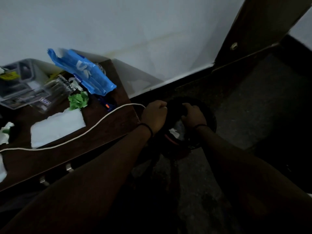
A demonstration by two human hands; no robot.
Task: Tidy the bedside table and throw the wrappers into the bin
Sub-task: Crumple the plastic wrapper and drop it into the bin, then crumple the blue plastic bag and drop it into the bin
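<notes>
Wrappers point(78, 100) sit crumpled mid-table, left of both hands! The left hand point(154, 115), nearer, and the right hand point(193, 116) each clutch the bin's point(211, 119) dark liner rim, off the bedside table's point(108, 125) right edge.

Worktop: a dark brown wooden worktop point(108, 132) is standing against the pale wall, carrying clutter.
Back edge: a torn blue plastic packet point(84, 71) is leaning over the far corner.
Middle: a crumpled green paper wrapper point(78, 100) is lying just beside a flat white sheet point(57, 126).
Left: clear plastic packaging point(33, 93) is lying blurred.
Front: a white cable point(94, 125) is trailing across the surface.
Floor: a dark speckled floor point(253, 102) is carrying a round black bin point(211, 115) beside the worktop.
</notes>
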